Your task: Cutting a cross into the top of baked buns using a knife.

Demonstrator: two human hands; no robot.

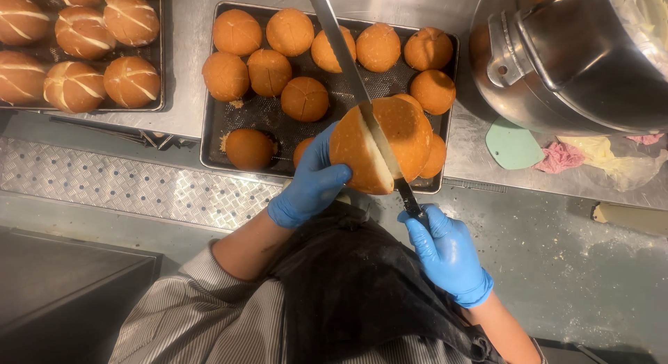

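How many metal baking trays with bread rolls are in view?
2. One dark tray lies in the middle, under the roll that the left hand holds and the right hand cuts. A second tray is at the top left, partly out of view.

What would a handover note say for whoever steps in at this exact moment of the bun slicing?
Left hand, blue glove: holds a round bun up above the near edge of the dark tray.
Right hand, blue glove: grips the handle of a long knife, whose blade sits in the held bun.
Done: the bun is cut partway, with pale crumb showing along the slit.
Left: the cut is not through; about a dozen buns lie on the tray, with no slit visible from here.
Nearby: a second tray of white-scored buns at far left, a steel mixing bowl at right.
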